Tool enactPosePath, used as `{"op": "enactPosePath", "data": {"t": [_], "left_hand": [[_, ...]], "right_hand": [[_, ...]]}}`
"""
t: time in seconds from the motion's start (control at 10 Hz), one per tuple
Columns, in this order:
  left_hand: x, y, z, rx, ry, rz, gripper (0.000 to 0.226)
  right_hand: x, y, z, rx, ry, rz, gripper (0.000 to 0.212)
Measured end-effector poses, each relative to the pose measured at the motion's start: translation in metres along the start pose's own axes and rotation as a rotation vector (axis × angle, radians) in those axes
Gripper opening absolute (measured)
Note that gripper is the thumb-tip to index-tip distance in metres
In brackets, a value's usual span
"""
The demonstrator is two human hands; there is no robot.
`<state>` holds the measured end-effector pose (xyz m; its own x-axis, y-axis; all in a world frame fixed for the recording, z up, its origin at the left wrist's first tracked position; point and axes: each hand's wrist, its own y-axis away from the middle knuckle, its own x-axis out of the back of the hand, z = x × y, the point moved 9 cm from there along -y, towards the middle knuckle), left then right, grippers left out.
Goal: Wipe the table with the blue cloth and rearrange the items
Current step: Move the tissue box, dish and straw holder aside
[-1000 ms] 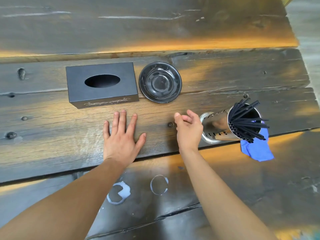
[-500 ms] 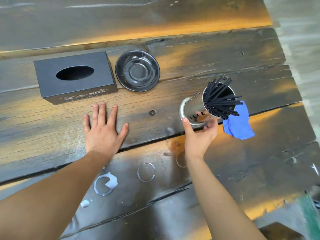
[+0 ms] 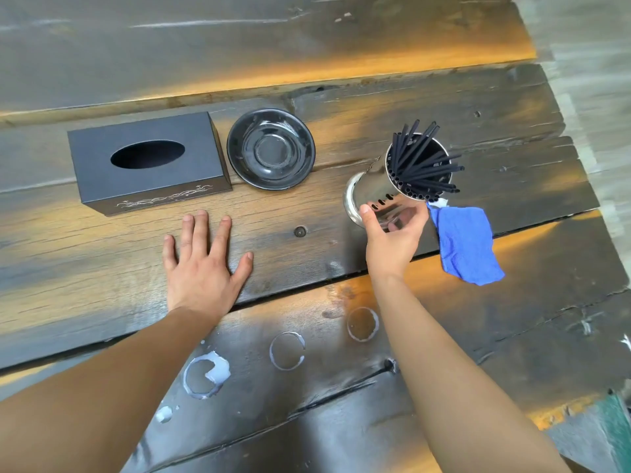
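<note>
The metal holder [image 3: 382, 196] hides part of the blue cloth [image 3: 466, 245]; both forearms are cut off below.

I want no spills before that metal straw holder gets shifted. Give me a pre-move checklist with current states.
1. Right hand around the perforated steel cylinder holder: ok, though closed grip cannot tell.
2. Black straws all inside the holder: ok, but fanned loosely.
3. Crumpled blue cloth free to grab: ok, beside the holder.
4. Left hand out of the way: ok, flat on the wooden plank table.
5. Black round saucer and black rectangular tissue box clear of the holder: ok.
6. White ring stains wiped: not ok.
</note>
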<state>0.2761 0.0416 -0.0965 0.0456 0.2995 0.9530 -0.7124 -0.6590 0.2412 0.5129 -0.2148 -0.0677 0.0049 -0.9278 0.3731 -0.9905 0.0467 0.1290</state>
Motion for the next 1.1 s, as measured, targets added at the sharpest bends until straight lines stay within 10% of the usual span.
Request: {"op": "enactPosePath", "data": {"t": [1.1], "left_hand": [[0.000, -0.006, -0.003, -0.001, -0.024, 0.002, 0.076]], "right_hand": [[-0.047, -0.061, -0.036, 0.107, 0.145, -0.107, 0.094]]}}
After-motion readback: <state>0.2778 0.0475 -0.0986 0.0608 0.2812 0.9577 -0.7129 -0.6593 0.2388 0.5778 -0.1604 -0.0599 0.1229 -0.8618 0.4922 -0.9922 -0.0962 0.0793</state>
